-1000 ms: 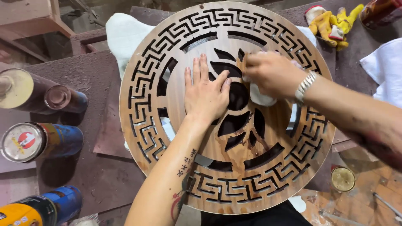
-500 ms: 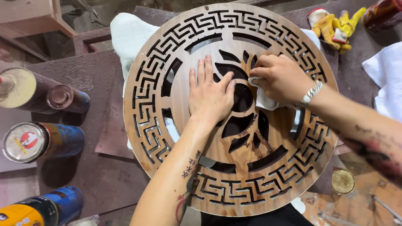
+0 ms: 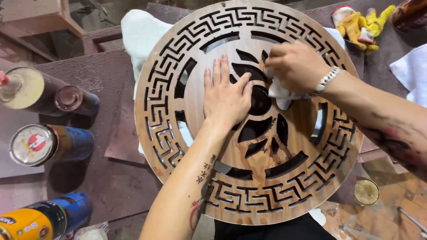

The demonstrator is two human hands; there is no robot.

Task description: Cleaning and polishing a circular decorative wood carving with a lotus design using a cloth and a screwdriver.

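A dark workbench (image 3: pixel 111 178) carries spray cans (image 3: pixel 53 144), yellow gloves (image 3: pixel 360 22), white cloths (image 3: pixel 142 31) and a round carved wooden panel (image 3: pixel 195 89).

A woodworking and finishing workshop.
A stained table (image 3: pixel 111 178) carries a round fretwork wooden panel (image 3: pixel 249 111); spray cans (image 3: pixel 51 144) lie left of the panel, yellow work gloves (image 3: pixel 360 22) above its right edge, scrap timber (image 3: pixel 31 18) beyond the cans.

Blue spray cans (image 3: pixel 53 143) (left side)
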